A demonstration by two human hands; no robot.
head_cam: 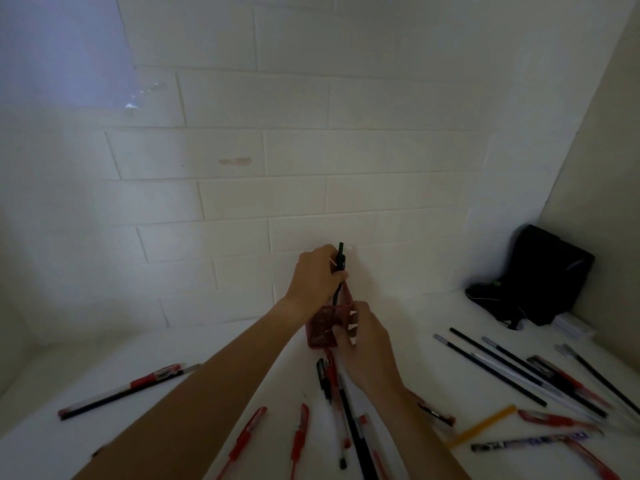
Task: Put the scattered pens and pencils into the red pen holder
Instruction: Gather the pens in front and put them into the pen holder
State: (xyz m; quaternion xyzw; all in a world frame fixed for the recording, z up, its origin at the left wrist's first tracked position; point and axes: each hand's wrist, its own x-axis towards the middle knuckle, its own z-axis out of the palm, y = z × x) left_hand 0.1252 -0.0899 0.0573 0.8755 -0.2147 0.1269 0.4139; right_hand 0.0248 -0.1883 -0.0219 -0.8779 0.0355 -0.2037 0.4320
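The red pen holder point(322, 330) stands near the middle of the white surface, close to the tiled wall. My right hand point(363, 344) grips its near right side. My left hand point(317, 277) holds a black pen point(341, 268) upright above the holder, its lower end at the holder's opening. Several red and black pens point(332, 393) lie scattered in front of the holder. More pens and black pencils point(498, 368) lie at the right, with a yellow pencil point(485, 426) among them. Two pens point(128, 389) lie at the left.
A black bag point(540, 275) leans in the right corner against the wall, with a small white object point(571, 325) beside it. The tiled wall rises just behind the holder. The light is dim.
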